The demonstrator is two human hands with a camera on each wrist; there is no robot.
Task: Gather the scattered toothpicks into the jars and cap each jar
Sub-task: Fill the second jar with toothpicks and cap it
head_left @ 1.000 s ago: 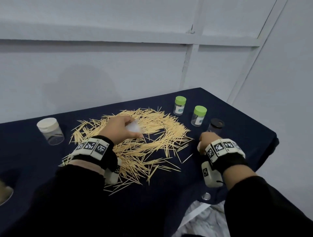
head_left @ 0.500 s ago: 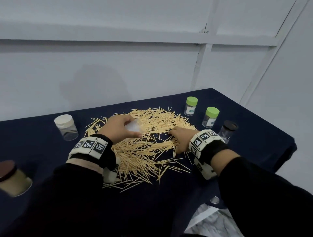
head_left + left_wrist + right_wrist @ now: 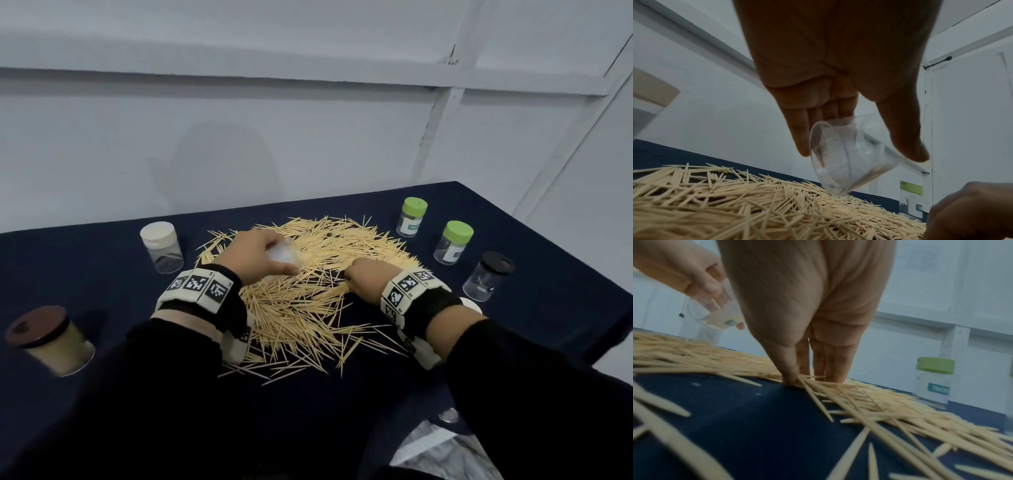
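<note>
1. Toothpicks (image 3: pixel 318 277) lie in a wide loose heap in the middle of the dark blue worktop (image 3: pixel 534 260), with both hands over them.
2. The left hand (image 3: pixel 253 255) holds an uncapped clear jar (image 3: pixel 846 155) tilted just above the heap; only the left wrist view shows its open mouth and the thumb and fingers (image 3: pixel 799 134) curled round its wall.
3. The right hand (image 3: pixel 364 279) is down on the heap; only the right wrist view shows its thumb and fingers (image 3: pixel 830 363) closing on a bunch of toothpicks against the cloth.
4. Only the head view shows the whole set: a white-capped jar (image 3: pixel 161 246) to the left, two green-capped jars (image 3: pixel 412 216) (image 3: pixel 454 241) and a black-capped jar (image 3: pixel 488 279) to the right, and a brown-lidded jar (image 3: pixel 48 339) at the near left.
</note>
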